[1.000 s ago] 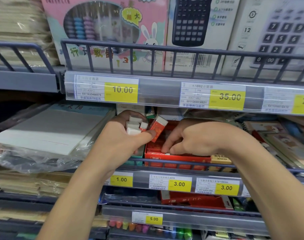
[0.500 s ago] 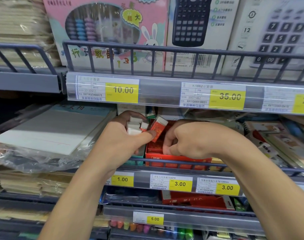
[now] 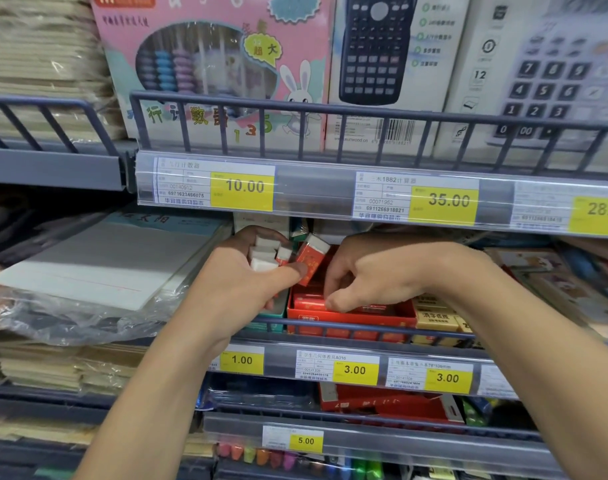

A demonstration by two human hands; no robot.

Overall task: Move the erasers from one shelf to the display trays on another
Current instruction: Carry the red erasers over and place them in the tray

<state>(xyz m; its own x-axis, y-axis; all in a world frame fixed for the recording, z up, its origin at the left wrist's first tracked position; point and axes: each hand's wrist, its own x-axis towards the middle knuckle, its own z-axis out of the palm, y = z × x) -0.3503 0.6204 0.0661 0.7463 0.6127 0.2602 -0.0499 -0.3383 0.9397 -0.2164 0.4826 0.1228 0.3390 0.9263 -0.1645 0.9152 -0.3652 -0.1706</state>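
Observation:
My left hand (image 3: 240, 275) grips a bunch of erasers (image 3: 266, 254), white blocks in red-orange sleeves, with one sleeved eraser (image 3: 311, 258) sticking out to the right above my thumb. My right hand (image 3: 375, 271) reaches into the red display tray (image 3: 351, 315) on the middle shelf, fingers curled down among the red erasers inside; whether it pinches one is hidden. A teal tray (image 3: 271, 323) sits just left of the red one, under my left hand.
A grey wire rail (image 3: 364, 329) fronts the shelf. Yellow eraser boxes (image 3: 437, 318) lie right of the red tray. Plastic-wrapped paper pads (image 3: 88, 271) fill the left. The upper shelf's price strip (image 3: 313, 188) hangs close above my hands. Notebooks (image 3: 569, 282) crowd the right.
My right hand has curled a little deeper into the red tray and shifted slightly left. My left hand holds the same bunch in place.

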